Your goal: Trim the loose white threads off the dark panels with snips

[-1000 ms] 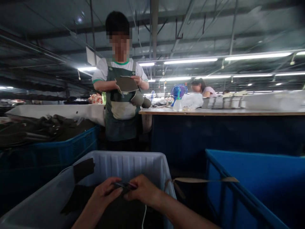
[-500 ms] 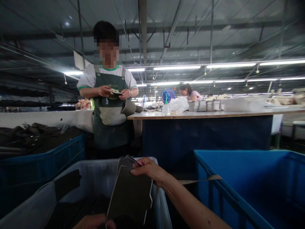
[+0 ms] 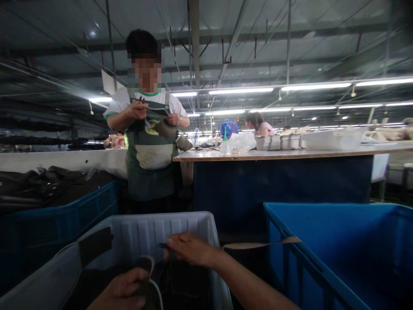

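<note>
My left hand [image 3: 124, 289], low in the view, is closed on a dark fabric piece [image 3: 151, 292] with pale edges, which bends over into a curl. My right hand [image 3: 189, 249] is above the white bin, its fingers closed on small thread snips [image 3: 162, 245] whose dark tips point left. Under both hands, more dark fabric [image 3: 190, 280] lies inside the white bin [image 3: 180, 218]. The lower part of the held piece is dim and hard to make out.
A blue crate [image 3: 287, 258] stands at right, with a pale strip [image 3: 261, 246] reaching its rim. Another blue crate [image 3: 93, 202] at left is heaped with dark fabric. A co-worker in a green apron [image 3: 151, 181] handles fabric beside a long table [image 3: 274, 155].
The fabric piece went from spread out between my hands to curled in my left hand. My right hand let go of its upper edge and moved slightly left and down.
</note>
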`<action>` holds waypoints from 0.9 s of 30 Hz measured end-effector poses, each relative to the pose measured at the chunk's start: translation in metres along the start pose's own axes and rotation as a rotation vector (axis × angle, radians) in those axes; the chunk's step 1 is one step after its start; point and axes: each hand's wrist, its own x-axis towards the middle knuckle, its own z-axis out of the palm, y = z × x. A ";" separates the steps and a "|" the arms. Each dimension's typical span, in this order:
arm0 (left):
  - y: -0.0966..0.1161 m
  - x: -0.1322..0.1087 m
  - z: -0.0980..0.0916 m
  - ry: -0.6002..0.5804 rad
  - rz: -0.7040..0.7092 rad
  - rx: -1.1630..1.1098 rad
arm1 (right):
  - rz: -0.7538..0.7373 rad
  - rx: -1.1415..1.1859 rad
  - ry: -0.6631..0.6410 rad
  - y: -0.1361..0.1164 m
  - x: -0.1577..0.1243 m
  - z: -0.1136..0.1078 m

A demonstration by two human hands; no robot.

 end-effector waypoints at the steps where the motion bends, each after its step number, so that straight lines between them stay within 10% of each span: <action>1: 0.002 -0.004 0.001 0.043 0.002 -0.017 | 0.005 0.028 -0.097 -0.004 -0.002 0.007; 10: -0.010 -0.012 -0.016 0.232 -0.047 -0.045 | 0.079 0.101 -0.361 0.028 0.018 0.053; 27: -0.019 -0.005 -0.017 0.293 0.042 -0.141 | -0.029 -0.159 -0.054 0.033 0.024 0.085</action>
